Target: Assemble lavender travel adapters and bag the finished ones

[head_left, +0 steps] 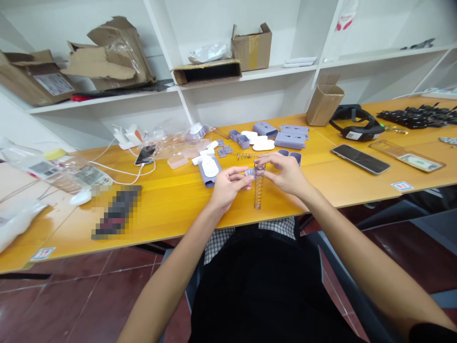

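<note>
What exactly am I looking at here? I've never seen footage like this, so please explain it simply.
This picture comes from a camera worn on a person's head, looking forward and down, so the arms you see are the wearer's own. No machine is involved: the bare left hand and bare right hand are working together. They hold a coiled metal spring upright, with a small lavender plastic piece near its top. Below is a long orange-yellow wooden table. On it are lavender plastic casings, white plastic parts, a second coiled metal spring lying flat, and a black smartphone. Behind the table, white shelves hold brown cardboard boxes.
</note>
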Action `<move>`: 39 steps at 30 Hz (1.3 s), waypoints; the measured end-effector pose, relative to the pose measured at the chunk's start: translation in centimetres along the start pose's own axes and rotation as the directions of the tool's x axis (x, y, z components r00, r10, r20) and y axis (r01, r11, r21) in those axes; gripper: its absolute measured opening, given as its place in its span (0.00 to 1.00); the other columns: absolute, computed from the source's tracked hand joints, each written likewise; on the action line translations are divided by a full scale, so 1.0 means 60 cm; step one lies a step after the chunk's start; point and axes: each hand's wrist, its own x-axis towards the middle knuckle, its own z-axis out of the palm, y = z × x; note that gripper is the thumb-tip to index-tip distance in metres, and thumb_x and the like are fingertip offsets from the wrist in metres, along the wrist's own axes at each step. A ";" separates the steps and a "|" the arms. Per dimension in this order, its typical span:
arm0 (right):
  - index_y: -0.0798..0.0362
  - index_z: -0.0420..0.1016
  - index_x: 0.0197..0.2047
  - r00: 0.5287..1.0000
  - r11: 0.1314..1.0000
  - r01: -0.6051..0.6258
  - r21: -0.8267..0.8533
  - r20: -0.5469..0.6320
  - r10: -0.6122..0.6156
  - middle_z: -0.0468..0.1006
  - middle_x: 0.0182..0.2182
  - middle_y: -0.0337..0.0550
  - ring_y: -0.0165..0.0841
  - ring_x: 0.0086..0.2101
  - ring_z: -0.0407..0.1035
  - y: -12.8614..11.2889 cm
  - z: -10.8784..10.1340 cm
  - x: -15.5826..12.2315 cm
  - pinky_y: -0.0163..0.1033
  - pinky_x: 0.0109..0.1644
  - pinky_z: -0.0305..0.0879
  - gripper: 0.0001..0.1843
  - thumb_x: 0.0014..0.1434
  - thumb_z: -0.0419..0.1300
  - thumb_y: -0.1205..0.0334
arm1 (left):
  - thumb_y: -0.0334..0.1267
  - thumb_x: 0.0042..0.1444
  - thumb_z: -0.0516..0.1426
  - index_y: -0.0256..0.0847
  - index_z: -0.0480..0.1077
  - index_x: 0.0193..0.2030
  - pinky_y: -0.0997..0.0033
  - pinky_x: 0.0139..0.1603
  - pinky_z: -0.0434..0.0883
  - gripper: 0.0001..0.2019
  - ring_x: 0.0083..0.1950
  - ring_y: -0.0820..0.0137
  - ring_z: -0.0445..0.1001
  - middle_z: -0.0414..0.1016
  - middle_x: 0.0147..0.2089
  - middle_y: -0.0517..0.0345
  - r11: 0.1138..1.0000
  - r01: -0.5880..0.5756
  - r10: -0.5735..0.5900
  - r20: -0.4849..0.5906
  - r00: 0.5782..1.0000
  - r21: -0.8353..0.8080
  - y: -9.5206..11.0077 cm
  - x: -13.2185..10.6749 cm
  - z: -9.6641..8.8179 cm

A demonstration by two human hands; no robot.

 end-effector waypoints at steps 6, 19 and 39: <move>0.43 0.86 0.38 0.995 0.998 0.024 -0.053 -0.099 -0.029 0.83 0.50 0.47 0.46 0.53 0.77 0.002 0.000 0.002 0.58 0.61 0.72 0.07 0.66 0.70 0.51 | 0.42 0.41 0.80 0.33 0.80 0.46 0.70 0.35 0.79 0.28 0.30 0.71 0.79 0.82 0.29 0.56 1.000 0.004 -0.004 -0.011 1.000 -0.008 0.002 -0.001 0.001; 0.49 0.88 0.35 0.958 0.927 -0.286 0.243 0.082 0.274 0.86 0.34 0.47 0.40 0.36 0.78 -0.001 -0.016 0.005 0.51 0.44 0.76 0.20 0.56 0.75 0.39 | 0.42 0.43 0.79 0.34 0.81 0.47 0.67 0.37 0.81 0.26 0.31 0.69 0.80 0.82 0.30 0.56 1.000 0.001 0.000 -0.012 1.000 0.022 -0.001 0.000 -0.001; 0.53 0.79 0.27 0.771 0.752 -0.608 0.255 0.414 0.483 0.76 0.26 0.43 0.30 0.26 0.64 -0.003 -0.025 -0.001 0.39 0.29 0.62 0.18 0.61 0.72 0.49 | 0.42 0.41 0.79 0.33 0.81 0.47 0.67 0.36 0.81 0.28 0.32 0.68 0.82 0.84 0.32 0.54 0.991 -0.001 -0.006 0.053 0.999 0.134 -0.009 -0.001 0.002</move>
